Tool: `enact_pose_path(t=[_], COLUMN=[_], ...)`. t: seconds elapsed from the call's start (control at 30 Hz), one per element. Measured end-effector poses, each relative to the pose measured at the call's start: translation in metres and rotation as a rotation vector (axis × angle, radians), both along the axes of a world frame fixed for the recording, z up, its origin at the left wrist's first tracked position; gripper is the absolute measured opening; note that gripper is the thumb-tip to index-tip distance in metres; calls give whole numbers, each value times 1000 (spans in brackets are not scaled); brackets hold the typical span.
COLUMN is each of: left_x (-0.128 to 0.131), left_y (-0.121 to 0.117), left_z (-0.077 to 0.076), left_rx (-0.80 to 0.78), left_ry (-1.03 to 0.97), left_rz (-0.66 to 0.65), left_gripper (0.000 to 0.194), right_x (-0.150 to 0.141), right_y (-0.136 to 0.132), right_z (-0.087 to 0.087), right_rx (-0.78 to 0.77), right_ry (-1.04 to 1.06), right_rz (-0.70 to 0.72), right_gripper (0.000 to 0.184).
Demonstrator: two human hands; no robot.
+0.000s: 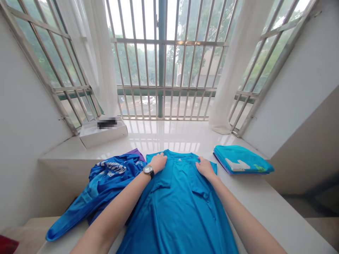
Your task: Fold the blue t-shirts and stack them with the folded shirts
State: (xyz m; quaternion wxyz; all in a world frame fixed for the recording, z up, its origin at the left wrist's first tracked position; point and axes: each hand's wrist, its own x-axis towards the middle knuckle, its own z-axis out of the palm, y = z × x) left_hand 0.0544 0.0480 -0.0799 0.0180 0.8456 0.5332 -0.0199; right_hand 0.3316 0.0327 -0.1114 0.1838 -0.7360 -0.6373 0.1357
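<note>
A blue T-shirt (180,197) lies spread on the white sill, its neckline at the far end and its lower part running out of view toward me. Both sleeves lie folded inward over the body. My left hand (159,162), with a watch (148,170) on the wrist, grips the cloth at the left shoulder beside the collar. At the opposite shoulder my right hand (205,168) pinches the fabric between thumb and fingers. Some of the fingertips are hidden by the hands and cloth.
Left of the shirt is a crumpled heap of blue clothes (113,176), partly hanging over the edge. Folded shirts (242,160) are stacked at the right. A white box (103,134) stands at the back left. White curtains (230,88) hang before the barred window (161,42).
</note>
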Motion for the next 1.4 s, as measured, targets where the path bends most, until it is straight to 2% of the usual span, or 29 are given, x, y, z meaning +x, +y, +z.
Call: enact_pose_path(t=[0.17,0.33,0.47,0.57,0.67,0.73,0.83,0.9,0.93,1.0,1.07,1.13,1.17,1.27,1.4], left_x=[10,29,35,29,13,-3,-37,-63,-75,-96,-109,-114,-113,-104,-91], left_y=[5,15,17,12,-8,-38,-112,-174,-205,-265,-315,-354,-369,-396,-405], left_z=[-11,-17,-19,-8,18,38,62,65,61,46,24,-1,-13,-45,-82], left_rx=[30,33,38,14,11,38,35,-28,-63,-111,-74,33,56,25,124], left_ry=[7,-25,-81,-136,-206,-329,-600,-753,-818,-917,-992,-1067,-1099,-1230,-1335], left_rz=[25,73,108,112,90,41,2,76,146,309,502,728,800,871,1004], left_gripper=[37,39,39,41,50,50,39,35,34,34,35,35,35,40,55], right_x=[14,21,19,18,16,9,-13,-34,-46,-71,-96,-118,-127,-148,-158], right_y=[13,33,38,30,11,-7,-38,-59,-69,-85,-97,-104,-106,-109,-112], right_z=[-15,-17,-14,-4,11,22,33,38,39,40,39,38,37,37,40], right_rx=[18,10,16,41,92,125,138,125,114,88,65,52,49,50,54], right_ry=[-89,-135,-124,-72,-4,41,104,137,150,160,142,96,66,-29,-138], right_rz=[-22,-61,-71,-68,-23,44,219,378,459,608,723,807,838,898,917], right_gripper=[32,33,32,37,42,41,33,28,26,24,21,20,24,35,27])
